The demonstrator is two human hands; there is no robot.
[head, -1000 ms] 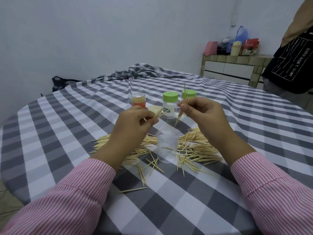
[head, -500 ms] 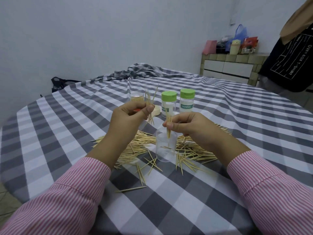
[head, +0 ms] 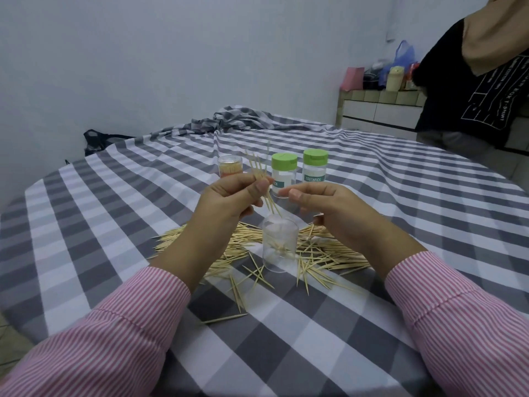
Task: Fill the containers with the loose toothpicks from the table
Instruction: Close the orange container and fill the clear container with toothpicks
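Head view: my left hand [head: 229,200] pinches a fanned bundle of thin wooden toothpicks [head: 262,179], tips over the open clear plastic cylinder container [head: 279,243]. My right hand [head: 323,204] is empty, fingers loosely curled. I should align the tips vertically before releasing.

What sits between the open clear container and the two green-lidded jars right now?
In the head view, both hands: the left hand pinching a toothpick bundle over the clear container, the right hand beside it, before the green-lidded jars.
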